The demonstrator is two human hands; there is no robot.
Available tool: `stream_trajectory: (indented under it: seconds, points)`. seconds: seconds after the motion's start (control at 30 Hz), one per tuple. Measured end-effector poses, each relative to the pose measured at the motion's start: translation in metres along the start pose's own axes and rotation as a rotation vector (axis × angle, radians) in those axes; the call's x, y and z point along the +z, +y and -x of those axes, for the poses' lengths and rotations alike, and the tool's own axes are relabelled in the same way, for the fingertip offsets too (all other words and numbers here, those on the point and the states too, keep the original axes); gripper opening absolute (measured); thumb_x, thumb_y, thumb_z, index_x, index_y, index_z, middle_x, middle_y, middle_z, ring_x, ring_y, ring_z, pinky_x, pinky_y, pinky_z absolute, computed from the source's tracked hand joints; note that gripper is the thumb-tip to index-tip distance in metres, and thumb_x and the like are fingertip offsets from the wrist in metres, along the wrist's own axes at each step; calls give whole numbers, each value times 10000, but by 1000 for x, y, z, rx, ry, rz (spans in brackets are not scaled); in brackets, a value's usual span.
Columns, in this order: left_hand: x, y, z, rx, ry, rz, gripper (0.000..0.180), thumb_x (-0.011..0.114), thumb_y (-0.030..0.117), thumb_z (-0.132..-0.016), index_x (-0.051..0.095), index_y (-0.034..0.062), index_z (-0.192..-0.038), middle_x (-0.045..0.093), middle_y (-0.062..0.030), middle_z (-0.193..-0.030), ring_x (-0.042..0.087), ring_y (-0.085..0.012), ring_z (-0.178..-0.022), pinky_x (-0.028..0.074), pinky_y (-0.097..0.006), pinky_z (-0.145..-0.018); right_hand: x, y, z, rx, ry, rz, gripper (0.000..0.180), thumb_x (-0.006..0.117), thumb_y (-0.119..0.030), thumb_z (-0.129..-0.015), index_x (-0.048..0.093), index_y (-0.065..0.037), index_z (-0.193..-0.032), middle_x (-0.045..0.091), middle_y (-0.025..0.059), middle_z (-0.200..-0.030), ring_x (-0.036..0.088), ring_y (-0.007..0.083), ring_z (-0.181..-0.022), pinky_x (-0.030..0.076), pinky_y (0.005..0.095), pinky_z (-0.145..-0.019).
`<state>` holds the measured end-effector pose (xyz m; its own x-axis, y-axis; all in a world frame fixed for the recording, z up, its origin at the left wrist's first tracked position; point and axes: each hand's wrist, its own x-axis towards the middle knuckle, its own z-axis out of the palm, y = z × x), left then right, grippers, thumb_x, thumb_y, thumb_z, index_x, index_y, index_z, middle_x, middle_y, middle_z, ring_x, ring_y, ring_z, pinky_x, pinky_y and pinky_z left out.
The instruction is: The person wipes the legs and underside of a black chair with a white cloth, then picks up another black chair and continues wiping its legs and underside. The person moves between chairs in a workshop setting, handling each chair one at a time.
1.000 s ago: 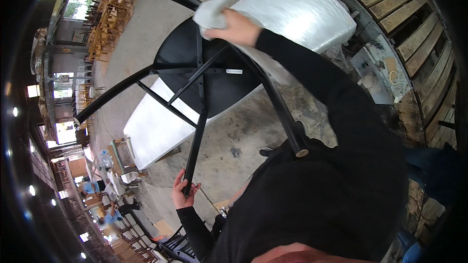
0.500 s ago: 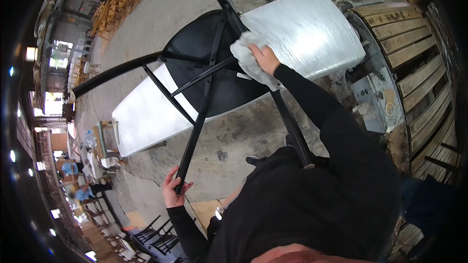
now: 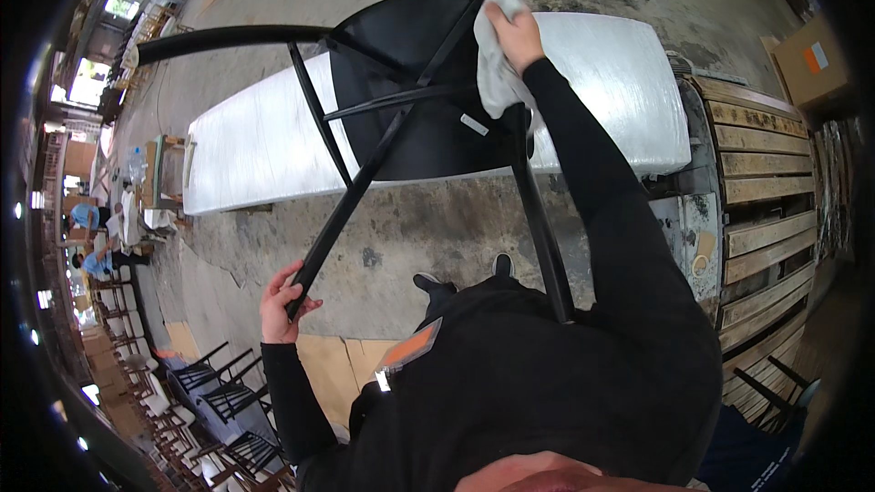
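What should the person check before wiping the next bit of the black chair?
1. Left hand grips the end of a chair leg: ok.
2. Right hand holds the white cloth: ok.
3. Cloth touches the black chair at a leg near the seat: ok.
4. Chair is tipped over with its legs toward the person, the underside showing: ok.
5. Chair is steady on the wrapped white slab: cannot tell.
6. Cloth is clean enough: cannot tell.
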<state>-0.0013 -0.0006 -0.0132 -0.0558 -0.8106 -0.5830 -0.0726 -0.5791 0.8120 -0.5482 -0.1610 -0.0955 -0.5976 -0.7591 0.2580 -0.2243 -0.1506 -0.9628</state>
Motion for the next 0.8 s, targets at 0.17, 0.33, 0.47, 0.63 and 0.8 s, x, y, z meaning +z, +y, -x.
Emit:
stream_trajectory:
  seconds: [0.17, 0.33, 0.47, 0.63, 0.8]
  points:
    - [1, 2, 1, 0, 11, -12, 506, 536, 6, -815, 558, 3, -1321, 656, -136, -983, 653, -198, -592, 628, -409, -707, 1, 21, 52, -21, 121, 479, 746, 682, -578, -821, 488, 29, -1208, 665, 327, -984, 635, 497, -958, 491, 526, -827]
    - [2, -1, 4, 39, 34, -2, 450, 539, -4, -806, 608, 7, -1251, 658, -139, -1049, 648, -187, -586, 628, -365, -667, -47, 58, 170, -13, -196, 786, 737, 526, -600, -918, 608, 98, -1139, 664, 336, -911, 654, 474, -900, 516, 517, -804]
    - [3, -2, 9, 62, 16, 21, 424, 544, -8, -808, 618, 4, -1225, 662, -119, -1054, 630, -168, -575, 616, -322, -625, -65, 21, 138, 73, -623, 1070, 604, 630, -500, -896, 616, 86, -1044, 674, 311, -893, 669, 454, -892, 527, 513, -805]
    - [-2, -2, 3, 114, -13, -19, 414, 536, -6, -827, 620, 22, -1231, 652, -95, -1008, 623, -149, -581, 584, -289, -577, -61, -45, 77, -526, -160, 395, 338, 689, -340, -907, 660, -29, -1035, 698, 177, -852, 683, 361, -806, 527, 427, -724]
    - [-16, -5, -8, 186, -212, -162, 389, 517, 0, -843, 618, 17, -1219, 599, -83, -920, 641, -158, -598, 570, -299, -583, 22, -27, 90, -720, -475, 1300, 559, 667, -482, -852, 628, -23, -1171, 640, 160, -1046, 579, 345, -1058, 417, 455, -945]
